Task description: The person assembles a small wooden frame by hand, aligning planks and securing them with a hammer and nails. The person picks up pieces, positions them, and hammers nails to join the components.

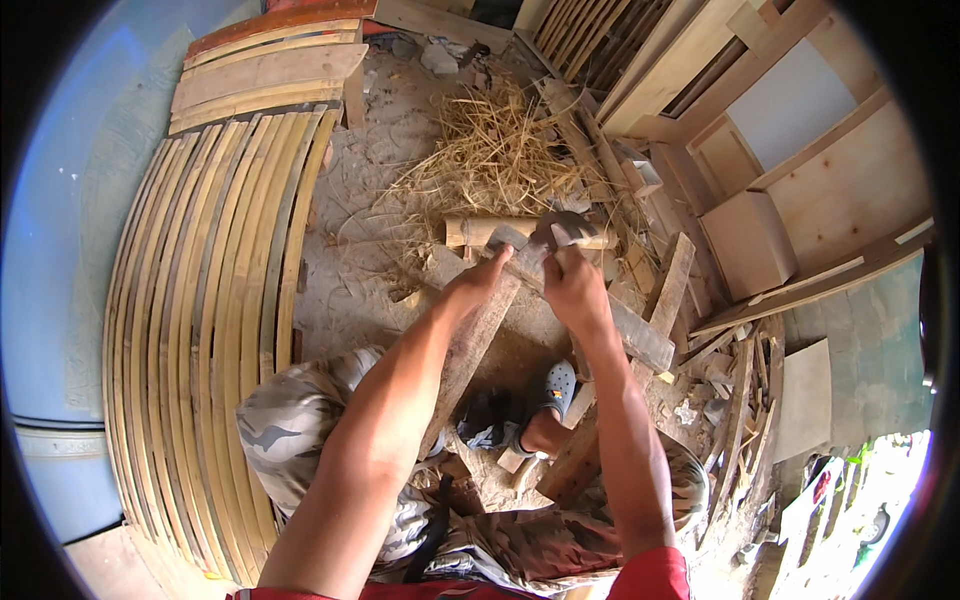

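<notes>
My left hand (480, 282) is closed, with the thumb pressed on a small flat grey piece (508, 238) near the upper end of a wooden beam. My right hand (573, 284), fingers curled, grips a tool with a dark, curved metal head (562, 229); its handle is hidden by the hand, and I cannot tell its exact kind. The two hands are close together. Below them a short wooden beam (640, 338) slants down to the right, and another plank (478, 335) runs down toward my left knee. A bamboo pole (470, 231) lies just beyond.
On the left stands a bench of bamboo slats (200, 330). A heap of straw (500, 150) covers the ground ahead. Wooden frames and panels (840, 150) lean at the right, above scrap wood (740, 410). My foot in a grey clog (560, 385) is between the planks.
</notes>
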{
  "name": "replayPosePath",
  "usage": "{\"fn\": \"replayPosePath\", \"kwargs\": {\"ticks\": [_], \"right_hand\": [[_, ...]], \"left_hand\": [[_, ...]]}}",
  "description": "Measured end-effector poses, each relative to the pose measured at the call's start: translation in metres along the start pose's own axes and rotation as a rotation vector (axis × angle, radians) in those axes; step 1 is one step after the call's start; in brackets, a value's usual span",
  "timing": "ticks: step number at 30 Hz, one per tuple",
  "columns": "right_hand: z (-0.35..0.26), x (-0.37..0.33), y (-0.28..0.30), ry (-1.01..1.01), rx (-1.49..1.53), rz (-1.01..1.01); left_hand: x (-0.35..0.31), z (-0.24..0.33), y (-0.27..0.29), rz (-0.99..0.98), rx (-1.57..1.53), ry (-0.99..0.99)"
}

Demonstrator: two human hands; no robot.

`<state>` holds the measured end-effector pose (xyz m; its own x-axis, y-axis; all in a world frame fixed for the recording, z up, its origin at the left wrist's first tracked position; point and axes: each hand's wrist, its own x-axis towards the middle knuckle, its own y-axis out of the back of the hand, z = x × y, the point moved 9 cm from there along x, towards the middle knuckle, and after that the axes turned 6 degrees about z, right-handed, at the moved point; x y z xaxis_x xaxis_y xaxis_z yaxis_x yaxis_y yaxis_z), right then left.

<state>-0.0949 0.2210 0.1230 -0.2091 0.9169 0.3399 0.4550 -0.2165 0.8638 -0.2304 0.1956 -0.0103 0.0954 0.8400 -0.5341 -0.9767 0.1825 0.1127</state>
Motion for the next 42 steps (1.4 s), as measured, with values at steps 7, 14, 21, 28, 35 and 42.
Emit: {"fn": "replayPosePath", "kwargs": {"ticks": [7,14,21,28,35,42], "right_hand": [[-0.033,0.013,0.051,-0.042,0.344,0.204],[-0.025,0.012,0.029,-0.141,0.148,0.038],[-0.026,0.001,0.026,0.074,0.193,0.229],[-0.026,-0.001,0.036,-0.207,0.236,0.065],[0.017,0.001,-0.004,-0.307,0.196,0.002],[0.035,-0.007,-0.028,-0.146,0.217,0.043]], "left_hand": [[0.001,-0.01,0.009,0.047,-0.043,0.022],[0.006,-0.018,0.013,0.091,-0.072,0.054],[-0.008,-0.002,0.006,0.081,-0.052,-0.037],[-0.004,-0.017,0.026,0.126,-0.02,0.002],[-0.007,-0.027,0.021,0.063,-0.012,0.228],[-0.024,-0.024,0.028,0.14,-0.079,0.224]]}}
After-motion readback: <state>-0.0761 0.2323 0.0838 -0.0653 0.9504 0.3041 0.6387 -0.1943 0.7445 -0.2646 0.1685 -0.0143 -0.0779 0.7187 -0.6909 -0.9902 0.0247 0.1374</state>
